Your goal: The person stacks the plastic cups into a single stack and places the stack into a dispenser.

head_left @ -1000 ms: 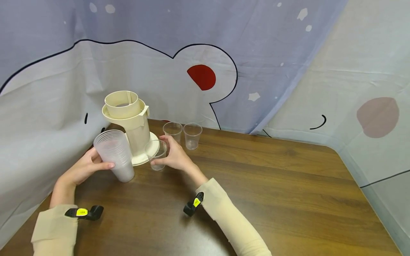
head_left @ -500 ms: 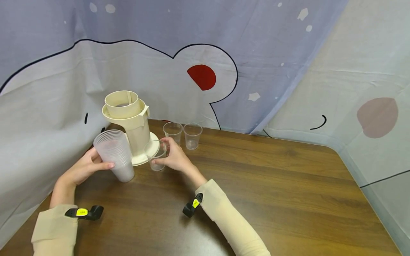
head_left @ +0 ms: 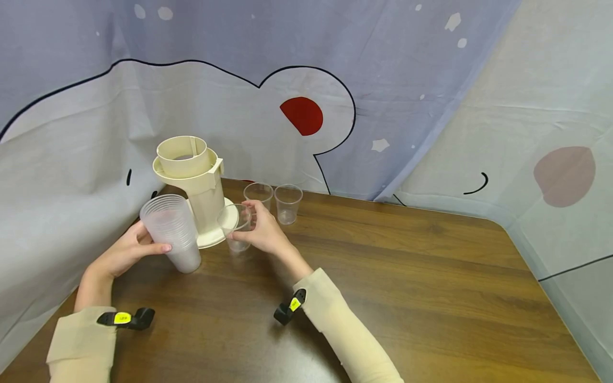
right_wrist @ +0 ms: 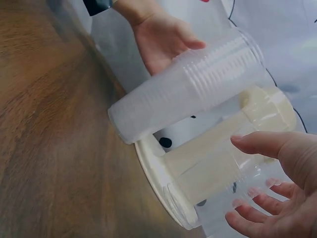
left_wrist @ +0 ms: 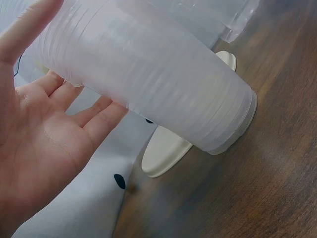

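In the head view, my left hand [head_left: 119, 254] grips a tall stack of nested clear plastic cups [head_left: 173, 234], its thumb on the near side. The stack leans to the left, its base low over the table; the left wrist view shows the fingers behind the stack [left_wrist: 163, 74]. My right hand [head_left: 265, 234] holds a single clear plastic cup [head_left: 237, 244] between thumb and fingers, beside the base of a cream plastic stand [head_left: 206, 202] with a round open top. In the right wrist view, the thumb lies along this cup [right_wrist: 213, 173].
Two more clear cups, a left one [head_left: 258, 192] and a right one [head_left: 288, 205], stand upright at the back, by the curtain [head_left: 230, 122]. The wooden table [head_left: 407, 282] stretches out to the right. The left curtain hangs close to my left hand.
My right hand has shifted slightly up and away with the single cup, after barely moving before. The left hand and its stack have stayed put.
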Motion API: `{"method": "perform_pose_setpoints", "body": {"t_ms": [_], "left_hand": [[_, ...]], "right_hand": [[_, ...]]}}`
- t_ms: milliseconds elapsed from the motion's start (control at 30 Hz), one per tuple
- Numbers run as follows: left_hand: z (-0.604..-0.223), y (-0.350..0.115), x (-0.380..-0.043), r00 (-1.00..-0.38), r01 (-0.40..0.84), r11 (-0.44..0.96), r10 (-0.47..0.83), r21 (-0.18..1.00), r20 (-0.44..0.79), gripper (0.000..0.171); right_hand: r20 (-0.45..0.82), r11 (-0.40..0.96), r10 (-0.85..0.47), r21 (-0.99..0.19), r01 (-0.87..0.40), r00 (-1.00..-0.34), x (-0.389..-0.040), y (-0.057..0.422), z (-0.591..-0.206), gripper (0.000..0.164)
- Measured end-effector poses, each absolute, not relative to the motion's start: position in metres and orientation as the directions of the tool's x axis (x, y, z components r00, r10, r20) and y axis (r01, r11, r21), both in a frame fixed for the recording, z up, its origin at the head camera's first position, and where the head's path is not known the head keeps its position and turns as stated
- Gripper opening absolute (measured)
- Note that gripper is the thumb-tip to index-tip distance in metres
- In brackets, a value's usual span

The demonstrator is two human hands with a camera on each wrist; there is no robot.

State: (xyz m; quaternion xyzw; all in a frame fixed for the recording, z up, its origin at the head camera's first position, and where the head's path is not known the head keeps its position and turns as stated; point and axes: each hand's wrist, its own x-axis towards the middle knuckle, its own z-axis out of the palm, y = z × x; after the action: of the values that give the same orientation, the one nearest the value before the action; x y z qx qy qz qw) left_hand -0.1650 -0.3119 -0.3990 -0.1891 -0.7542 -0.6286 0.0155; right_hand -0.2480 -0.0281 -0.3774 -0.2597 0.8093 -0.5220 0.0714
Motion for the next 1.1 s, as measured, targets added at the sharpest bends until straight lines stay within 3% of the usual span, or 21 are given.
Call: {"method": "perform_pose_setpoints", "body": {"t_ms": [1100], "left_hand": [[-0.399, -0.313, -0.164, -0.935, 0.294, 0.184, 0.259, 0.938, 0.242, 0.068]], "right_hand": [[0.219, 0.253, -0.48, -0.892, -0.374, -0.849, -0.226, -0.032, -0.341, 0.075]]}}
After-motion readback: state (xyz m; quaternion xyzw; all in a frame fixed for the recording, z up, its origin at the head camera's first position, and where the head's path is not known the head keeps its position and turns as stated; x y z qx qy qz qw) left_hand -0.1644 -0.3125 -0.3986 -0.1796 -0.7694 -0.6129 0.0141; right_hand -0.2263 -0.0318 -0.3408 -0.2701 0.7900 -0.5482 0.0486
